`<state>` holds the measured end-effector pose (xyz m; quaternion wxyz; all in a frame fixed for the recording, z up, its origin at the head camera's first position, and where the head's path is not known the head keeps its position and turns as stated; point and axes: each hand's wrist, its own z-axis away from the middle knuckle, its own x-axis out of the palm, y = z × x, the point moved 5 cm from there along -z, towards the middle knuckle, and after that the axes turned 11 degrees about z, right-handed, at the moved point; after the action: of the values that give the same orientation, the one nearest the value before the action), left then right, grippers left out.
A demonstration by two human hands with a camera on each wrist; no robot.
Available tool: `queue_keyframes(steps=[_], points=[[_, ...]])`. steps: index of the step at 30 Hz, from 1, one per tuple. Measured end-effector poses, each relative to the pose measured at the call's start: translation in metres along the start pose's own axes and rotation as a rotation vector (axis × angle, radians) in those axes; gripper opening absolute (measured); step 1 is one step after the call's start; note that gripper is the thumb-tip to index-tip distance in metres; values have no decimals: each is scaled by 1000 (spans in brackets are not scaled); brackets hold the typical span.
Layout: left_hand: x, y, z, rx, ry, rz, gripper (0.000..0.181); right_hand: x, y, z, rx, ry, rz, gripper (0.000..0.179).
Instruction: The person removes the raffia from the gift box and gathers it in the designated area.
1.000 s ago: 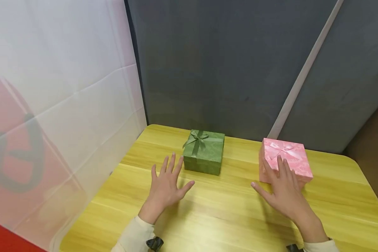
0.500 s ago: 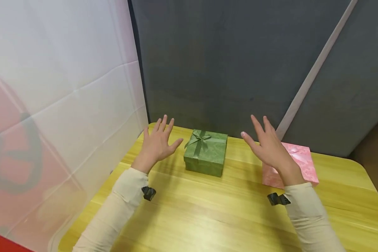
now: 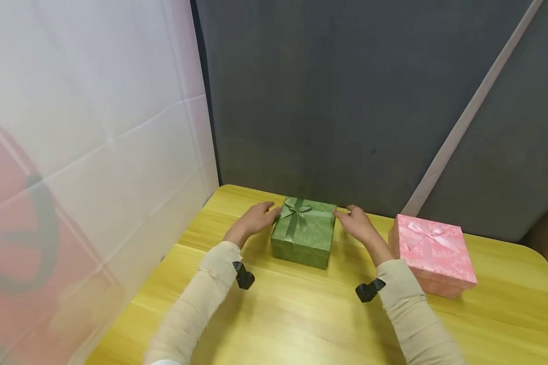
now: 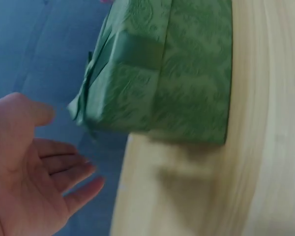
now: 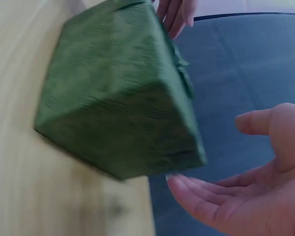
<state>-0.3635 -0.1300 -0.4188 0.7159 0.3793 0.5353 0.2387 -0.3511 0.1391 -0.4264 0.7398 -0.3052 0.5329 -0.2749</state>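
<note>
A green gift box (image 3: 303, 238) with a ribbon bow on its lid stands on the yellow wooden table (image 3: 297, 314). My left hand (image 3: 257, 219) is at its left side, thumb close to the lid's edge in the head view. In the left wrist view that hand (image 4: 34, 172) shows a gap to the box (image 4: 191, 73), its fingers loosely bent. On the opposite side is my right hand (image 3: 357, 224), thumb right at the lid's back right corner. The right wrist view has its fingers (image 5: 196, 199) extended near the box corner, with nothing between thumb and fingers.
A pink gift box (image 3: 434, 253) with a pink bow stands to the right, beside my right forearm. Behind the table hangs a dark grey curtain (image 3: 319, 101), and a white printed cloth (image 3: 141, 142) closes off the left side.
Both hands have come down from above the table and inward to either side of the green box. The right hand has left the space over the pink box. The view has shifted slightly left.
</note>
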Motion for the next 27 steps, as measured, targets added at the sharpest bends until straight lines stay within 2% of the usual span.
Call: queue_keyframes(steps=[3, 6, 12, 14, 17, 27], points=[[12, -8, 0, -43, -3, 158, 50, 16, 6, 0, 44, -39, -92, 72], [17, -14, -1, -91, 34, 304, 40, 23, 10, 0, 55, -41, -158, 65], [18, -22, -5, -184, 86, 472, 37, 20, 12, 3, 19, -42, -215, 59], [18, -25, -5, -203, 91, 508, 37, 19, 12, 5, 8, -41, -200, 56], [17, -22, -5, -200, 82, 531, 36, 17, 12, 8, 10, -36, -185, 54], [12, -4, 1, -129, 42, 523, 38, 4, 8, 11, 15, 11, -201, 56]])
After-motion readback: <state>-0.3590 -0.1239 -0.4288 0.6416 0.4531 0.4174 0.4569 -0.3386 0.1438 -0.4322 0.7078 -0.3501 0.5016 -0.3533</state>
